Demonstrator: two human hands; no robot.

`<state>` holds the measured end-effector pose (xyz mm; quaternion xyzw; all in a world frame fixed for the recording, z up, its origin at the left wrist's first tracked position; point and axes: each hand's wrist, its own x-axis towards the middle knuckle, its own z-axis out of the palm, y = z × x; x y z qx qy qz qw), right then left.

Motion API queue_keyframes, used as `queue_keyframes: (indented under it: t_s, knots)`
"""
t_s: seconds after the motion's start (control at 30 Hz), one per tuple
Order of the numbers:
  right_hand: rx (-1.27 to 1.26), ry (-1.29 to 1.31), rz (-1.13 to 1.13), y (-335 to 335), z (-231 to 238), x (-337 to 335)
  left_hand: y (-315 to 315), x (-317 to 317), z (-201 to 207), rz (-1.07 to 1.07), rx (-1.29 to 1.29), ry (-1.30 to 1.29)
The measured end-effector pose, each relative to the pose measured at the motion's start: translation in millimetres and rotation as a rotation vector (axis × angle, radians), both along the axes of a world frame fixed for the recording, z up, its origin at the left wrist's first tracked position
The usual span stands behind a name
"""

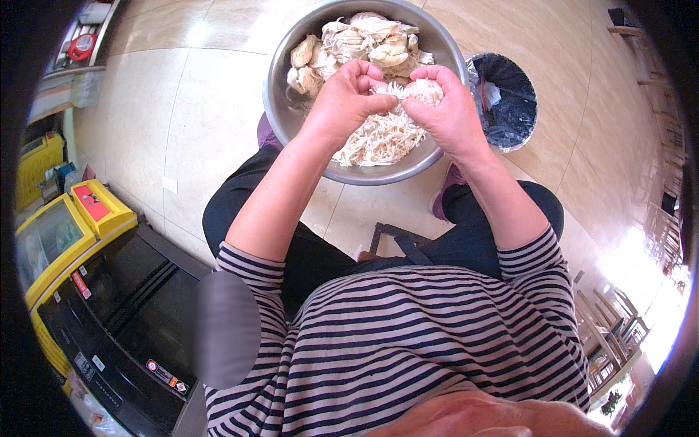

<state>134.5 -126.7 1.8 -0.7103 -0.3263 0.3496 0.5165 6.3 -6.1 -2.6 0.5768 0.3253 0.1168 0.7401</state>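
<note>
A wide metal basin [273, 109] stands on the floor between my knees. Big pale chunks of what looks like cooked chicken [364, 40] fill its far side, and a heap of thin chicken shreds [382, 142] lies in the near part. Above that heap, my right hand [455, 109] is closed around a clump of pale chicken [424, 91]. My left hand [338, 102] is beside it, fingers curled and thumb pointing at the clump, with pale shreds showing between thumb and fingertips. The two hands are close together.
To the right of the basin is a bin lined with a black bag [506, 102], a crumpled white scrap inside. A black-topped chest cabinet with yellow trim [124, 291] stands at the left. Wooden chairs [608, 335] are along the right edge.
</note>
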Motion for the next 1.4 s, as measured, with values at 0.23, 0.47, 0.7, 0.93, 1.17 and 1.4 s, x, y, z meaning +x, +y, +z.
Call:
queue_keyframes:
  t_s: [0.23,0.47,0.7,0.93,1.17,1.4]
  knots:
    - [0.023,0.091,-0.02,0.7,-3.1,3.6,2.7,-0.6,2.9,0.014,-0.053,0.001]
    - [0.025,0.061,-0.055,0.6,-4.6,2.7,4.0,-0.9,2.4,-0.006,-0.001,0.03]
    - [0.024,-0.072,-0.007,0.6,-2.5,0.8,1.1,0.1,1.2,-0.005,0.009,0.042]
    - [0.049,0.083,-0.056,1.9,-2.9,3.5,3.9,-0.5,4.6,0.049,-0.06,-0.018]
    - [0.018,0.049,-0.06,2.3,-0.4,0.5,3.9,-1.9,2.9,0.009,-0.003,0.039]
    - [-0.006,-0.055,-0.003,1.0,3.1,0.1,1.4,-0.3,-0.7,-0.013,-0.002,0.018]
